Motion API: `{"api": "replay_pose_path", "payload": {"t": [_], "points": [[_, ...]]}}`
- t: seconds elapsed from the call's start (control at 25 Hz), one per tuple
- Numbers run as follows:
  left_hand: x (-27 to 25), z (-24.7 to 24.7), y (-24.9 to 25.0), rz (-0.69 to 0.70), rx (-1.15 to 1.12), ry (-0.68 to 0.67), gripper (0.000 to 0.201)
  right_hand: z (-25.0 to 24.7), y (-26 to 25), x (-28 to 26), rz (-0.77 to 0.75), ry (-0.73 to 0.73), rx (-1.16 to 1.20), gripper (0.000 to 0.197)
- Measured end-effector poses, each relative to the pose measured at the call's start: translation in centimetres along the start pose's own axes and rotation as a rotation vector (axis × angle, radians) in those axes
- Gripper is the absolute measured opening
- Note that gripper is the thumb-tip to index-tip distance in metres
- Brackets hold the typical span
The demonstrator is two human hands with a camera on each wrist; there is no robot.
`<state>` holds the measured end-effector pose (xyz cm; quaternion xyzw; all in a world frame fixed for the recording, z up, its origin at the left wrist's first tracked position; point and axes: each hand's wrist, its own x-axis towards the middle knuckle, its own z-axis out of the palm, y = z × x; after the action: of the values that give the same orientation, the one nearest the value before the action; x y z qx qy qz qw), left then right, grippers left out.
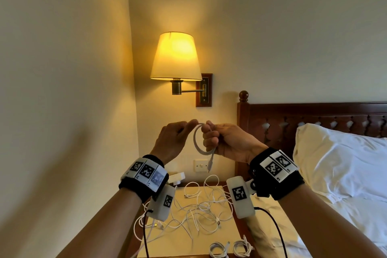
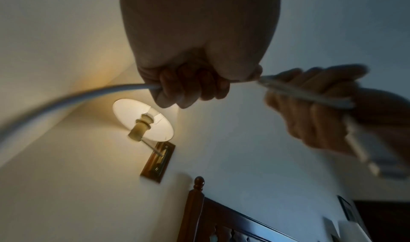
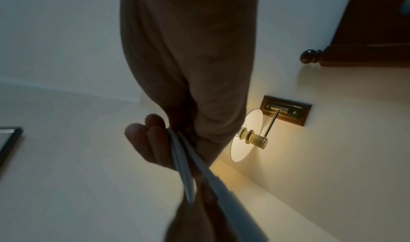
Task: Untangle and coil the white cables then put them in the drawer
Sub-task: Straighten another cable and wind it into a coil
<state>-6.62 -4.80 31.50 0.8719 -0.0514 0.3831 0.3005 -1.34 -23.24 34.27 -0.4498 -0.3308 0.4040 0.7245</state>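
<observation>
Both hands are raised above the nightstand with one white cable between them, wound into a small coil. My right hand grips the coil's loops, and a plug end dangles below it. My left hand pinches the cable's free run at the top of the coil, close to the right hand. Below, a tangle of white cables lies spread on the nightstand top. Two coiled cables sit at its front edge. No drawer shows.
A lit wall lamp hangs above the hands. A wooden headboard and a bed with a white pillow stand to the right. A wall switch and a white adapter are behind the nightstand.
</observation>
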Motion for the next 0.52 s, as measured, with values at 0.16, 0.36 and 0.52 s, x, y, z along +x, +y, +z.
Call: {"api": "replay_pose_path", "payload": {"t": [0.16,0.36,0.52], "points": [[-2.8,1.2,-3.1,-0.047,-0.049,-0.009,0.040,-0.4,-1.1,0.0,-0.115,0.098,0.231,0.034],[-6.1,3.0,-4.9,-0.105,-0.039,-0.197,0.035,-1.4,-1.9,0.4,-0.301,0.266,0.030,0.033],[-5.8,2.6,0.3,0.162,0.123,-0.437,0.036,-1.3,-0.9,1.4,-0.388,0.358,-0.383,0.030]]}}
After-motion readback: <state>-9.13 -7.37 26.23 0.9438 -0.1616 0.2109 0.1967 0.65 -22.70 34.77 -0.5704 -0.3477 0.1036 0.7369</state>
